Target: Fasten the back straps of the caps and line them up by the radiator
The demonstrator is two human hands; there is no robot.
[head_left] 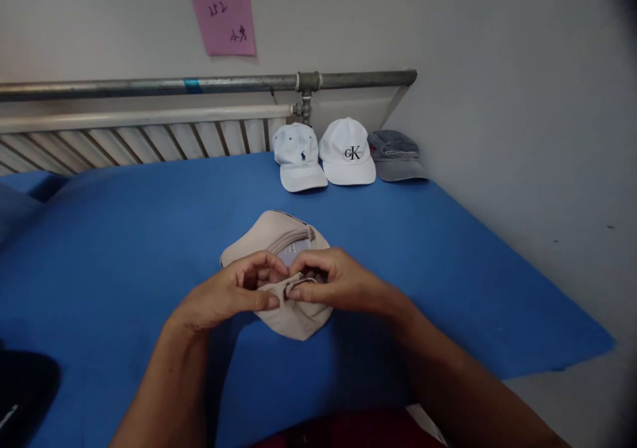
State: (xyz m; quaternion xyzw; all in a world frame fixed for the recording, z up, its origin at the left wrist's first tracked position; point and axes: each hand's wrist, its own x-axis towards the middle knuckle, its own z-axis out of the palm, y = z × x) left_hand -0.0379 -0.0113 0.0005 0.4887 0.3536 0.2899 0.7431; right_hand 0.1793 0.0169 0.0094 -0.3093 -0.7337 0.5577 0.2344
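A beige cap [269,232] lies upside down on the blue mat [124,249], its brim pointing away from me. My left hand [226,295] pinches the rear strap of the cap between thumb and fingers. Facing it, my right hand [336,279] pinches the same strap, with the fingertips of both hands almost touching over the back opening. Both hands are closed on the fabric. Part of the cap's rear is hidden under my fingers.
Three caps stand in a row at the far edge: a white one with a small dark logo [298,156], a white one with black letters [348,150], and a grey one [397,156]. Behind them runs a metal rail [199,84]. A pink note [222,11] hangs on the wall.
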